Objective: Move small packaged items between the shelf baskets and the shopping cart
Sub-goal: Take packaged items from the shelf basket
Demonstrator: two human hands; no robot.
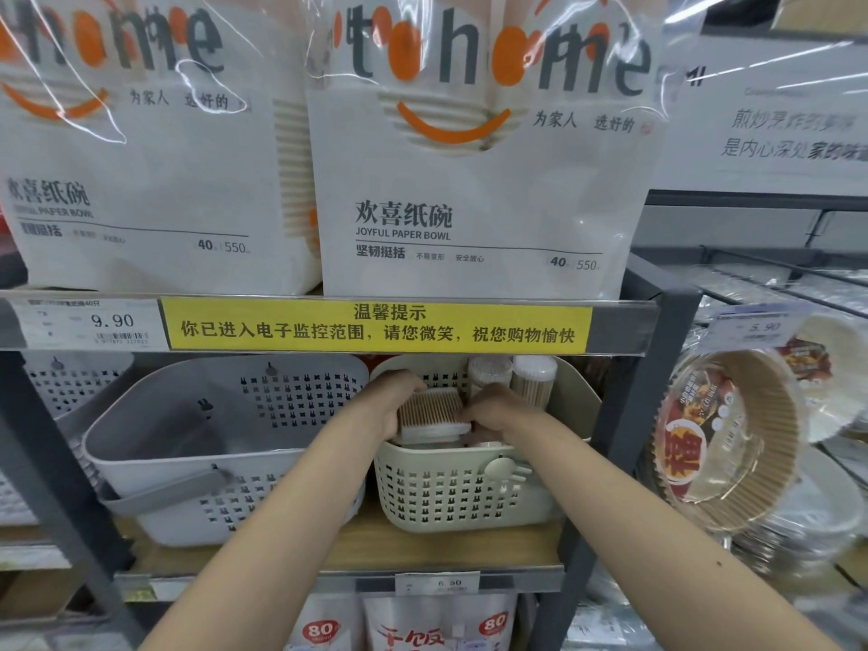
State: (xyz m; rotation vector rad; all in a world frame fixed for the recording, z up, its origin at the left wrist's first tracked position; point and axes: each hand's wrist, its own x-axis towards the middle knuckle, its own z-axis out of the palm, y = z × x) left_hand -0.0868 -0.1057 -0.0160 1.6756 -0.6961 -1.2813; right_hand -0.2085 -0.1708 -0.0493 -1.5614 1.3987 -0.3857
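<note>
A cream perforated basket [446, 491] stands on the wooden shelf, right of a tilted grey basket [188, 462]. Both my hands reach into the cream basket. My left hand [392, 399] grips the left end of a flat pack of cotton swabs [430, 408], and my right hand [498, 411] holds its right end. The pack sits above other white packs in the basket. Two clear tubs of wooden sticks [514, 380] stand at the basket's back right. The shopping cart is out of view.
Large paper bowl bags [469, 180] fill the shelf above, behind a yellow notice strip [375, 324]. A dark metal upright [643, 392] borders the bay on the right. Beyond it hang paper liner packs [718, 439]. More packets [399, 627] lie below.
</note>
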